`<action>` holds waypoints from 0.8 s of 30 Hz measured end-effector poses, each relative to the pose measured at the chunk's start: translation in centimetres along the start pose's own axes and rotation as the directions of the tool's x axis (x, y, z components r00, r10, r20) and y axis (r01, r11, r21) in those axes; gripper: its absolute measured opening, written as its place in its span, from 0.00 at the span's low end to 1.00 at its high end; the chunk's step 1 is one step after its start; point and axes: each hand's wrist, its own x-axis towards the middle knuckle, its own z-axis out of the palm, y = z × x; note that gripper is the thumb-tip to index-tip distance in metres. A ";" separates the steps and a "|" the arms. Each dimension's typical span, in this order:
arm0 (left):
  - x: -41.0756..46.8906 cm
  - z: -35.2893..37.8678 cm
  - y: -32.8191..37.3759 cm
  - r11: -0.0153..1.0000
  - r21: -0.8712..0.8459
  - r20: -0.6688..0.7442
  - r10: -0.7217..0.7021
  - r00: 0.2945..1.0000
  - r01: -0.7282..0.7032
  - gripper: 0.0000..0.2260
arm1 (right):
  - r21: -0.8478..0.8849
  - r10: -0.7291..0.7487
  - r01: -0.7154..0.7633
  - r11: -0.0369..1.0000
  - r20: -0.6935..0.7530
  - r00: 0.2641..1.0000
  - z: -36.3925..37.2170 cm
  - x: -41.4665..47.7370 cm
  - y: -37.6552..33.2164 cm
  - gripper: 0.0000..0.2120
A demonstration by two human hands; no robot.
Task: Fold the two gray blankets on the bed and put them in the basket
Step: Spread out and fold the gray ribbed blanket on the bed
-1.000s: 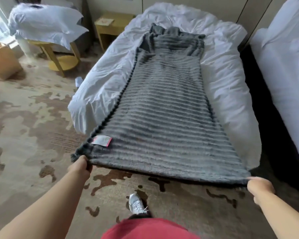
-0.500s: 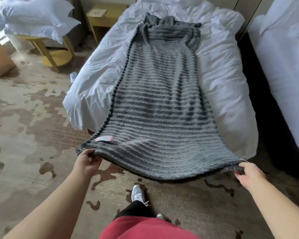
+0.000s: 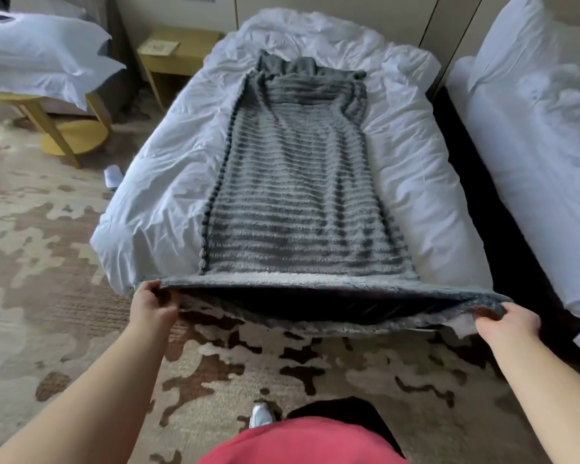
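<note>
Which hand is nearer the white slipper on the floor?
Left. The left hand grips the blanket corner nearest the slipper, on that side of the bed; the right hand holds the opposite corner, across the bed's foot.

Gray striped fuzzy blanket (image 3: 295, 195), lengthwise along the white bed (image 3: 168, 182), near edge lifted (underside showing), far end bunched.

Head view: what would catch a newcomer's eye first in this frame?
The gray striped blanket, stretched lengthwise down the middle of the white bed, dominates the view. At the foot of the bed the left hand and right hand grip its near corners, holding that edge up so the dark underside shows. On the left, a white pillow lies on a yellow side table.
</note>
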 end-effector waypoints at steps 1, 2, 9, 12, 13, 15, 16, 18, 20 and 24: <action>0.4 0.7 0.2 1.000 0.015 0.016 0.005 1.000 -0.005 0.09 | -0.015 -0.022 0.022 1.000 0.011 1.000 0.4 -0.1 -0.1 0.13; 0.7 1.5 0.3 1.000 0.006 0.027 -0.004 1.000 0.004 0.09 | -0.020 -0.047 0.047 0.999 0.004 0.999 0.7 0.0 -0.2 0.13; 2.4 7.5 -0.8 1.000 -0.011 0.068 -0.022 0.997 0.023 0.13 | 0.079 -0.054 0.052 0.996 0.018 0.998 5.6 0.9 -1.4 0.21; 3.7 9.1 -0.7 0.999 -0.032 0.030 -0.018 0.999 0.019 0.13 | 0.099 -0.046 0.040 0.994 0.060 0.997 7.8 2.2 -2.8 0.17; 4.2 9.7 -0.7 0.999 -0.041 0.017 -0.014 1.000 0.015 0.13 | 0.113 -0.017 0.010 0.994 0.066 0.998 8.5 2.5 -3.5 0.16; 5.5 11.0 -0.6 0.998 -0.062 -0.015 0.001 1.000 -0.002 0.12 | 0.111 -0.027 0.018 0.994 0.075 0.997 9.7 3.7 -4.2 0.15; 6.3 11.8 -0.6 0.998 -0.064 -0.029 0.005 1.000 -0.007 0.12 | 0.143 -0.016 0.006 0.990 0.065 0.998 10.5 4.0 -4.9 0.15; 7.7 13.7 -0.3 0.998 -0.057 -0.057 0.013 0.998 -0.016 0.12 | 0.237 -0.054 0.035 0.971 0.076 0.996 12.6 4.6 -6.5 0.15; 9.6 16.2 0.1 0.999 -0.039 -0.101 0.021 0.995 -0.025 0.11 | 0.279 0.002 -0.023 0.960 0.076 0.997 15.6 5.9 -8.1 0.16; 15.2 22.9 0.8 0.996 0.044 -0.120 0.083 0.989 -0.079 0.12 | 0.319 0.161 -0.163 0.934 0.032 0.986 22.6 11.9 -11.5 0.14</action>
